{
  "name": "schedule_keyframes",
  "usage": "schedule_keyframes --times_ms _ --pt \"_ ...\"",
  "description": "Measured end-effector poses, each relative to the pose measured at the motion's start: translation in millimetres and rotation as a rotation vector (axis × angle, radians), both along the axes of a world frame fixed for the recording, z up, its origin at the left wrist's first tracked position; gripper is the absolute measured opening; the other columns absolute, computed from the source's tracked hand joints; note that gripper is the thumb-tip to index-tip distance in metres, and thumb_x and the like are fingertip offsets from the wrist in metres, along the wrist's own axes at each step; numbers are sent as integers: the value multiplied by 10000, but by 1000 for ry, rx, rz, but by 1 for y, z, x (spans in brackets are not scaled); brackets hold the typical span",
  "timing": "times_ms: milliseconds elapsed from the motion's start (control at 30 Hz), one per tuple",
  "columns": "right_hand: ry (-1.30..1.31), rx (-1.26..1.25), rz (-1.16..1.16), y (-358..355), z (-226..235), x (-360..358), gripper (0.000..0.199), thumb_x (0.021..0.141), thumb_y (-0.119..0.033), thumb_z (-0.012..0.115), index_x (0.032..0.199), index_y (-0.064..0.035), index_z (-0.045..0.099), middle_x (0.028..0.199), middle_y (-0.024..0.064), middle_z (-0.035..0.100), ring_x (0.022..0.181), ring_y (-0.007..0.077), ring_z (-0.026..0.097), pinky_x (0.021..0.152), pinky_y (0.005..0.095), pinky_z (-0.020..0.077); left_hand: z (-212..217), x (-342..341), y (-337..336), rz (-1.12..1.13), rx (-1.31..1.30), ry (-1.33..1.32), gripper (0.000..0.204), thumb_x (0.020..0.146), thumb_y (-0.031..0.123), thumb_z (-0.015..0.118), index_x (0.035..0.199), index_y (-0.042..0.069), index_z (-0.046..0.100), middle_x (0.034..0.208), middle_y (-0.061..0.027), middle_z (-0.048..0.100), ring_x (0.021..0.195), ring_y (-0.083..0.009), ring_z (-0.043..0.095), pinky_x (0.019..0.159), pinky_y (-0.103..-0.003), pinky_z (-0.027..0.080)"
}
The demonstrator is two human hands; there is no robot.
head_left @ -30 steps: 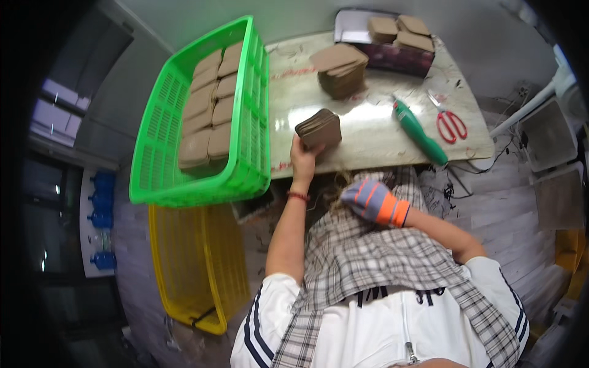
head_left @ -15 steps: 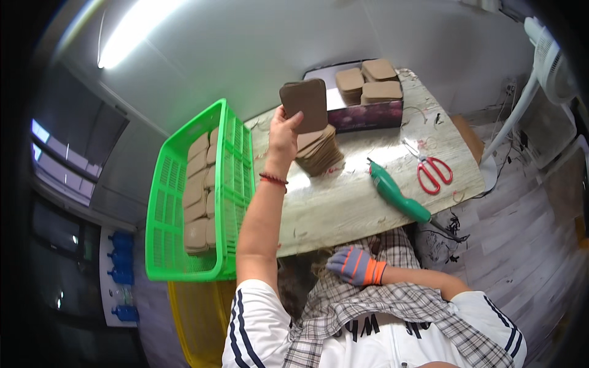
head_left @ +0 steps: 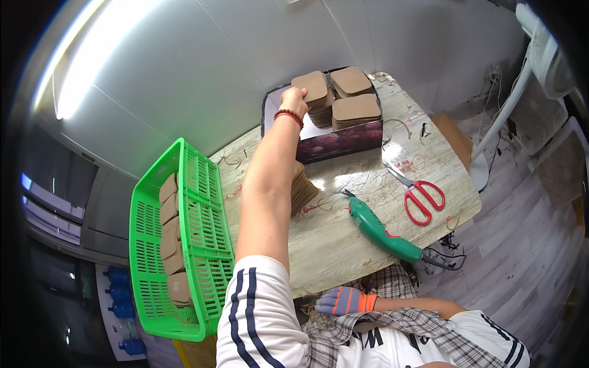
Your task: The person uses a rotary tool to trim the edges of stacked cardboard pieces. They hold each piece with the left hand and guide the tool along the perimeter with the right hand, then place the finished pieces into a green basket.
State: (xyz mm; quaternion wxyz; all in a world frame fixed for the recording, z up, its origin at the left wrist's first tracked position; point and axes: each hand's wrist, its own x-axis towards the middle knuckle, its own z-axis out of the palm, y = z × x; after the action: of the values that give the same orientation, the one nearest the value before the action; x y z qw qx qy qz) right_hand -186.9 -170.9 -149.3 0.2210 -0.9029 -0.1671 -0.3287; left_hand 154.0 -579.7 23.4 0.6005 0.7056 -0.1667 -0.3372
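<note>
Fingers (head_left: 304, 92) of the left hand (head_left: 294, 100) close on the near left edge of a brown bundle (head_left: 311, 85) of flat, round-cornered pieces, at the far side of the worktop (head_left: 325, 254). This bundle is over the left part of a white-lined box (head_left: 340, 145) with dark purple sides; more brown layers show beneath it, and whether it rests on them cannot be told. Two other brown stacks sit to its right in the box, a far stack (head_left: 351, 80) and a near stack (head_left: 356, 108). The left arm, with a dark red beaded bracelet (head_left: 289, 116) at the wrist, stretches across the worktop and partly hides a loose stack (head_left: 302, 189) on the near side of the box.

The right hand (head_left: 337, 301), in a grey and orange glove, lies low over the plaid apron (head_left: 389, 318) at the near edge; whether its fingers hold anything cannot be told.

On the right part of the worktop are a green handheld tool (head_left: 381, 232) with a black cord and, just beyond it, red-handled scissors (head_left: 422, 199), blades pointing far left. At the left, a green basket (head_left: 207, 260) holds rows of brown pieces (head_left: 172, 241).
</note>
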Motion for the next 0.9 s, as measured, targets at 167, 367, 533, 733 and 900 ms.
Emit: schedule_keyframes --times_ms 167,367,533,733,900 --pt "26 -95 -123 -15 -12 -1 428 815 -202 492 1240 -154 506 1106 6 586 1001 182 581 801 295 501 -20 -60 -46 184 118 36 427 833 161 614 1213 2 502 1240 -177 506 1093 -300 525 956 -425 422" --pt "30 -51 -111 -10 -4 -4 388 813 -187 486 1196 -134 530 1068 31 595 989 192 581 789 300 503 5 -69 -18 -54 434 -407 663 817 440 616 1291 11 441 1380 -180 353 1242 -360 404 1022 -431 364" --pt "111 195 -19 -14 28 -9 426 740 -244 573 1129 -70 572 1052 93 616 931 266 607 793 384 498 65 -92 66 5 40 -602 521 858 334 634 1197 -48 528 1117 -194 584 951 -296 594 810 -361 477" --pt "292 431 -105 1 55 -3 388 673 -74 591 1058 -95 637 1020 109 647 904 302 613 796 410 489 77 -148 302 -429 -446 -296 253 922 159 553 1103 -9 610 912 -76 646 675 -115 611 601 -209 456" --pt "184 1389 -229 -2 95 -3 135 832 -53 575 937 -19 653 852 97 675 772 183 625 694 281 490 -50 -207 459 -394 -142 -346 287 918 220 592 1096 -2 626 954 -38 642 898 -112 581 802 -240 456"
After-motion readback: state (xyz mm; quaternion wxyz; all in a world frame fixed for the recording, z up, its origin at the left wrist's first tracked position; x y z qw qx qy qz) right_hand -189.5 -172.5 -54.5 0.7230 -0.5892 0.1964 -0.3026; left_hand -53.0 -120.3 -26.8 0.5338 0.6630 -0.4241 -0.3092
